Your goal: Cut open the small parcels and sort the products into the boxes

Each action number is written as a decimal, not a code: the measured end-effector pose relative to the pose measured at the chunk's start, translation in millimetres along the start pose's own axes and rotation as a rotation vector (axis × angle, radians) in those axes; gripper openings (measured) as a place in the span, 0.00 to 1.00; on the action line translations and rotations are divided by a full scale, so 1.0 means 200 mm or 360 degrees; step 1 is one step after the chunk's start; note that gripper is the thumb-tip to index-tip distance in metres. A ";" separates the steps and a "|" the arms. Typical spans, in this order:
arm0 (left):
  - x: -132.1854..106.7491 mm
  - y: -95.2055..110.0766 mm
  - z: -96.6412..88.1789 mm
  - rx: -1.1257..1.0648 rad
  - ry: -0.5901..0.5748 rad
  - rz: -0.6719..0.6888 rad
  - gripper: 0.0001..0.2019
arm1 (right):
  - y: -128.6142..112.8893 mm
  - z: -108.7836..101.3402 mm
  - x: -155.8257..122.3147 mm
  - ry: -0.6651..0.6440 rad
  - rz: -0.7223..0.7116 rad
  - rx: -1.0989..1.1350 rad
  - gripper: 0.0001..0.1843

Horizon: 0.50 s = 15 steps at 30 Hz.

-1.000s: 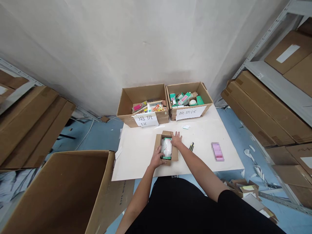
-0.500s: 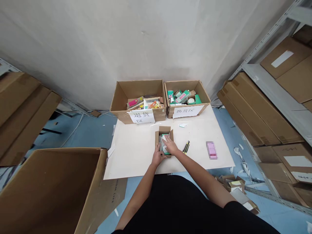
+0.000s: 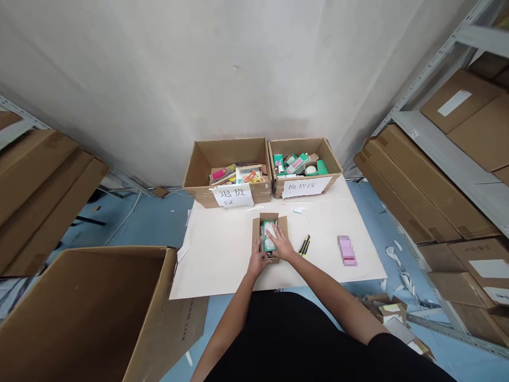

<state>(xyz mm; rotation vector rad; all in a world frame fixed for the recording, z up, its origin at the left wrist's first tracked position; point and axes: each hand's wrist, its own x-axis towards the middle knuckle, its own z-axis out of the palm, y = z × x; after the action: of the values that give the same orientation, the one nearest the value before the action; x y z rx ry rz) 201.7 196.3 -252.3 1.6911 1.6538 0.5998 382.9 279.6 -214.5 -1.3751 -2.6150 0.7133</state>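
Observation:
A small open cardboard box [image 3: 257,227] sits in the middle of a white table [image 3: 222,249]. Inside it lies a green package [image 3: 270,235] under white wrapping. My left hand [image 3: 257,261] grips the box's near left corner with curled fingers. My right hand [image 3: 281,245] rests on the box's right side, its fingers reaching in onto the green package. Whether those fingers pinch the package is too small to tell.
Two labelled cardboard boxes stand at the table's far edge: the left box [image 3: 207,159] holds mixed items, the right box [image 3: 332,164] green packs. A utility knife [image 3: 304,245] and a pink object [image 3: 347,250] lie right of the small box. A large open carton [image 3: 91,307] stands at lower left. Shelves with cartons flank both sides.
My right hand has come back from the box's far right flap onto the green package inside. The left hand keeps its hold on the box's near corner. The view has shifted slightly.

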 end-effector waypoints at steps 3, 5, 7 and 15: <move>0.01 0.01 0.00 0.0020 -0.0008 -0.0023 0.11 | 0.00 -0.13 0.04 0.0217 0.0043 0.0057 0.58; 0.01 0.02 0.00 0.0029 -0.0025 -0.0026 0.11 | 0.01 -0.21 0.10 0.0337 0.0124 0.0086 0.52; 0.02 0.04 0.00 0.0047 -0.0047 -0.0020 0.11 | 0.02 -0.26 0.17 0.0349 0.0225 0.0107 0.44; 0.04 0.07 -0.02 0.0123 -0.0146 -0.0004 0.12 | -0.03 -0.09 0.26 0.0270 0.0400 0.0253 0.27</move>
<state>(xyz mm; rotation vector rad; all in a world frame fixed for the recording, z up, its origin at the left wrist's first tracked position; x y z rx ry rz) 208.9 204.6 -240.5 1.7449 1.6318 0.4556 352.5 324.1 -202.8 -1.6525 -2.2307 0.7767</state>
